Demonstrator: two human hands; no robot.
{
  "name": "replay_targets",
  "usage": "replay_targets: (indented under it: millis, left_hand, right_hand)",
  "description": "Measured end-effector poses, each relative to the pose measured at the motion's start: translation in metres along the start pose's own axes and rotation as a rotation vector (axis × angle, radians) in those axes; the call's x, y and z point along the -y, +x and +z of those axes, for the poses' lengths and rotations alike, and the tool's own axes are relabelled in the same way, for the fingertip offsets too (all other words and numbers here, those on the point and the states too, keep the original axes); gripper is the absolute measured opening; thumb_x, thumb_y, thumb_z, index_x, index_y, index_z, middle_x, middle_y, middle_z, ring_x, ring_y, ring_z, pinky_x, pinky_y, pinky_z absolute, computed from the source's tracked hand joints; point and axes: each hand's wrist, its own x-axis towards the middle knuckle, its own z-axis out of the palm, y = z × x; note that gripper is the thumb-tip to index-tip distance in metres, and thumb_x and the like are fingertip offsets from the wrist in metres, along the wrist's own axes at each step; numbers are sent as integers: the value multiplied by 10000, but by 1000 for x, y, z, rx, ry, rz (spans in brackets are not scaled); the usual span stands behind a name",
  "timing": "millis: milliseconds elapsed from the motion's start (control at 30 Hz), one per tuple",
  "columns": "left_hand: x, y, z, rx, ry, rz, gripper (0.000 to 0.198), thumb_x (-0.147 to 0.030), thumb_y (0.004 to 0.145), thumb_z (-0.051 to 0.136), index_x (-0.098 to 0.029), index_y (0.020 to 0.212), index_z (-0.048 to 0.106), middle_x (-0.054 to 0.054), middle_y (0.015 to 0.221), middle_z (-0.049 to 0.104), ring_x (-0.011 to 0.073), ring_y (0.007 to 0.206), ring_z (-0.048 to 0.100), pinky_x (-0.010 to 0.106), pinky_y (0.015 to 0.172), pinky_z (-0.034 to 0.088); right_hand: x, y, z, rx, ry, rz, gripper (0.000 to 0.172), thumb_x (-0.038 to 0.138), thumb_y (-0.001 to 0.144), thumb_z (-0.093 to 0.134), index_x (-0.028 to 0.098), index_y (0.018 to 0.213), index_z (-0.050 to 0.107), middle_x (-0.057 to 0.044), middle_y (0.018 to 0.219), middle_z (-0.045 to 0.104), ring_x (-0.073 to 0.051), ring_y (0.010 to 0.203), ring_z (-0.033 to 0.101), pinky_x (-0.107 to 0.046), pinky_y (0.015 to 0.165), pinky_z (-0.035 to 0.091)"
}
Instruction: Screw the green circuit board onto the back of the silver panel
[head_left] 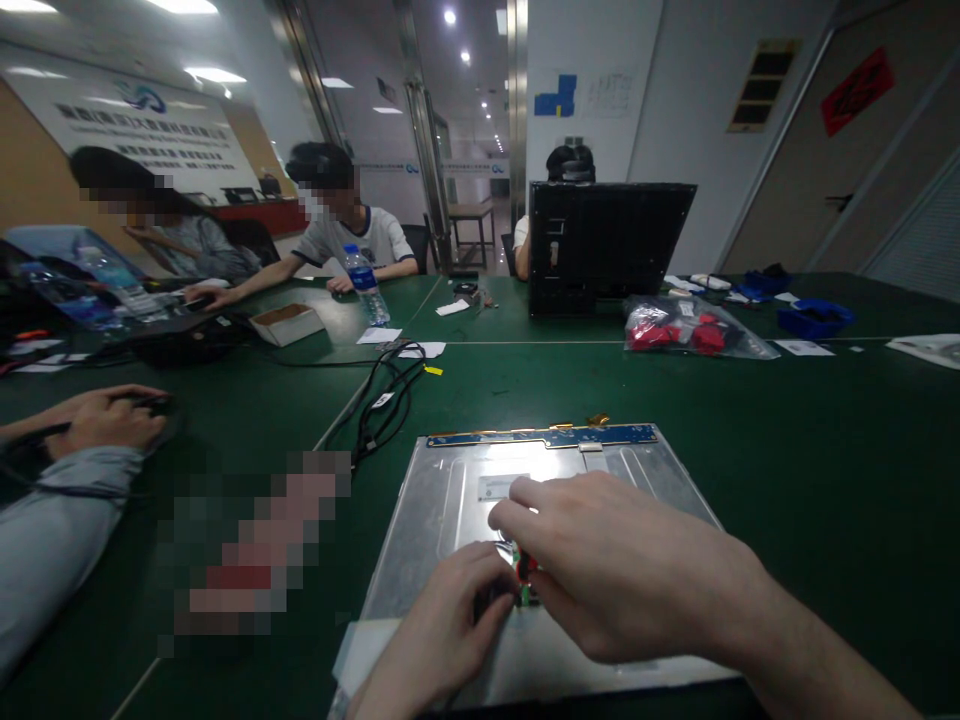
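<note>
Head view: at 6 o'clock both hands meet over a metal panel (442, 505) that lies flat on the green table (787, 450). The left hand (450, 625) comes up from the bottom edge with fingers curled, and the right hand (607, 575) reaches in from 4 o'clock with fingers bent down. Both pinch a small red and green part (526, 582) near the panel's middle. A blue strip (540, 436) runs along the panel's far edge.

At 9 o'clock a co-worker's hand (105, 418) rests on a dark mouse (154, 404), the grey sleeve (45, 540) below it. Black cables (382, 405) loop on the table at 11 o'clock. Beyond them stand a bottle (366, 283) and an open box (289, 322).

At 12 o'clock a black monitor (607, 245) stands back-on, a person half hidden behind it. A clear bag (694, 328) with red pieces lies at 1 o'clock, and a blue tray (814, 320) at 2 o'clock.

Two more people sit across the table at 10 and 11 o'clock. Behind them is a wall banner (150, 120). A corridor with ceiling lights leads away at 12 o'clock, and a red sign (857, 90) hangs at 2 o'clock
</note>
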Motion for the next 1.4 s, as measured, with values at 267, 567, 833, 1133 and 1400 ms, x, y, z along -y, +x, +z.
replay_targets:
  millis: [267, 567, 833, 1133, 1400]
  left_hand:
    - [6, -1, 3, 3, -4, 23, 143, -127, 854, 517, -191, 839, 644, 56, 942, 699, 232, 918, 629, 308, 820, 454]
    - [3, -2, 2, 2, 1, 54, 142, -187, 903, 504, -204, 850, 634, 41, 929, 694, 222, 884, 630, 302, 803, 456]
    - [4, 1, 3, -14, -19, 35, 119, -124, 821, 531, -192, 808, 627, 40, 898, 692, 221, 867, 624, 289, 770, 452]
    - [8, 0, 4, -13, -16, 6, 173, -85, 823, 539, -199, 860, 664, 34, 965, 709, 218, 925, 622, 300, 840, 445]
    - [4, 0, 2, 17, -21, 0, 160, -114, 828, 523, -196, 852, 658, 47, 923, 680, 230, 914, 618, 317, 835, 450]
  right_hand:
    - [-2, 2, 7, -31, -67, 25, 76, 219, 904, 584, 168, 960, 596, -35, 790, 669, -149, 609, 560, -269, 495, 267]
    - [-4, 2, 7, -72, -69, 35, 80, 224, 918, 610, 186, 986, 629, -9, 755, 690, -156, 604, 608, -274, 492, 249]
    - [-2, 3, 5, -36, -27, 42, 209, 355, 900, 641, 200, 1035, 602, -10, 777, 679, -170, 626, 591, -273, 495, 256]
    - [-5, -1, 10, -27, -55, -10, 179, 159, 852, 606, 192, 1015, 537, -23, 826, 668, -162, 643, 590, -272, 488, 268]
    - [-4, 0, 12, -69, -90, 42, 139, 198, 881, 591, 169, 1004, 532, -21, 736, 648, -141, 560, 552, -268, 452, 209]
